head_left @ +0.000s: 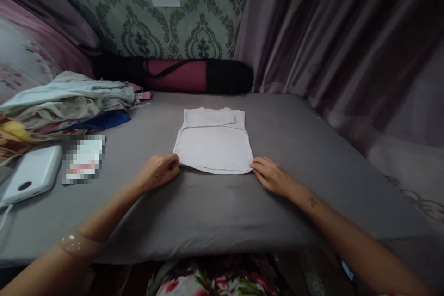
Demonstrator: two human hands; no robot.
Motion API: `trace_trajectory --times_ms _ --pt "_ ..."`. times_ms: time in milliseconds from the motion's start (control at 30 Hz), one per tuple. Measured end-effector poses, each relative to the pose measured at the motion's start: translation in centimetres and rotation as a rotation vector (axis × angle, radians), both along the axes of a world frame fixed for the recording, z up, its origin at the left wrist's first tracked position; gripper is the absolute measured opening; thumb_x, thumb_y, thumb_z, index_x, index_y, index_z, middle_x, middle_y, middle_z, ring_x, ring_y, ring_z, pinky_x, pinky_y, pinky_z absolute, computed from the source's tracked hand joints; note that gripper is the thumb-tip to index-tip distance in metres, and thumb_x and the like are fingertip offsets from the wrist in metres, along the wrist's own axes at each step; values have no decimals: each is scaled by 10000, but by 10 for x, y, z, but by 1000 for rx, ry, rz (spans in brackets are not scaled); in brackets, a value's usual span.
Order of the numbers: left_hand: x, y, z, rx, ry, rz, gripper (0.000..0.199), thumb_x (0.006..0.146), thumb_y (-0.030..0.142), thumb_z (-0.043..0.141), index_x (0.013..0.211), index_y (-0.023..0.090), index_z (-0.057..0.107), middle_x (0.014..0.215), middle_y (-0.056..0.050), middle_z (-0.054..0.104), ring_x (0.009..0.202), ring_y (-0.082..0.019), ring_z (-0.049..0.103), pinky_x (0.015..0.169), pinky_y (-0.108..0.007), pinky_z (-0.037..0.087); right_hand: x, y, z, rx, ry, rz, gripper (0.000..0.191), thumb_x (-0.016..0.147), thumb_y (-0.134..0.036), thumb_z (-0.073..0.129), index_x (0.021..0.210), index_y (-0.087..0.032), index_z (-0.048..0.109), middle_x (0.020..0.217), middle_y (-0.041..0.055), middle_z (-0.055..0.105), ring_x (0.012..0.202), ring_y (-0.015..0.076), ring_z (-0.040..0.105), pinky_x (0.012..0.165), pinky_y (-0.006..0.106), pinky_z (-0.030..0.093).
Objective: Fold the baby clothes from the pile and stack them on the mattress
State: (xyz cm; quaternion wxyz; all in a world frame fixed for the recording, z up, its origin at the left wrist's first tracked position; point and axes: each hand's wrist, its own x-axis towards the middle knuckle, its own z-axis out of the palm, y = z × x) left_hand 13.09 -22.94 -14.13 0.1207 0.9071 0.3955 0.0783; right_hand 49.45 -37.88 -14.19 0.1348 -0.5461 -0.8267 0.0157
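A white garment (215, 148) lies on the grey sheet in front of me, its sleeves folded across the upper part near the neckline. My left hand (162, 171) pinches its near left corner. The near right corner is between the thumb and fingers of my right hand (272, 175). Between the two hands the hem spans in a slight curve, with two layers of cloth showing at the edge.
A pile of folded clothes (69, 101) is at the left. Nearer are a white power bank (34, 173) with a cable and a pixelated packet (85, 159). A black and maroon long bag (180, 75) lies along the wall. Curtains (312, 32) hang at the right.
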Motion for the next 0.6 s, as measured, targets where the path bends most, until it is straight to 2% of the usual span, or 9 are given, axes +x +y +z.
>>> trace_trajectory --times_ms 67,133,267,333,400,467,533,600 --pt "2 3 -5 -31 -12 71 155 846 314 419 850 217 540 695 -2 599 617 -156 560 594 -256 389 -1 4 0 -25 83 -54 240 927 -136 399 989 -187 625 1006 95 642 928 206 595 843 343 486" --pt "3 7 -12 -27 -67 76 168 868 324 382 882 213 509 730 -15 595 664 -170 567 629 -272 414 -2 10 0 -44 200 -163 225 918 -169 405 947 -190 627 932 72 650 841 184 607 781 310 483" --pt "2 12 -23 5 -164 -28 237 929 387 349 948 209 504 858 -53 609 804 -198 580 768 -328 462 -4 24 -2 -106 481 -410 210 893 -260 435 921 -191 631 733 14 659 599 138 579 601 258 460" --pt "-2 14 -24 -19 -185 -110 293 929 464 408 1009 210 531 941 -60 619 887 -203 585 832 -333 466 -5 30 -5 -195 642 -463 237 905 -312 427 966 -185 617 624 -12 644 522 130 571 546 243 453" --pt "-7 17 -21 -62 -183 -181 326 919 493 456 1044 213 565 996 -60 620 928 -199 590 848 -311 474 -5 35 -8 -268 795 -454 265 924 -364 410 1004 -181 583 600 -14 650 512 133 594 534 241 473" --pt "-13 19 -17 -94 -176 -219 323 941 469 431 1028 212 605 1010 -61 625 928 -187 602 834 -286 486 -4 36 -12 -273 912 -402 275 932 -404 414 1016 -184 556 684 10 683 604 147 653 587 263 523" --pt "-18 20 -14 -77 -197 -225 341 961 438 390 996 204 635 1037 -77 641 950 -190 616 853 -291 493 0 33 -14 -241 954 -336 278 934 -425 431 1026 -192 551 807 35 702 752 166 693 697 309 561" --pt "-22 21 -10 -46 -241 -221 349 960 428 389 1024 200 646 1112 -95 658 1023 -208 623 916 -323 487 5 28 -13 -204 906 -270 275 941 -416 435 1047 -200 568 913 51 704 875 178 693 812 350 555"
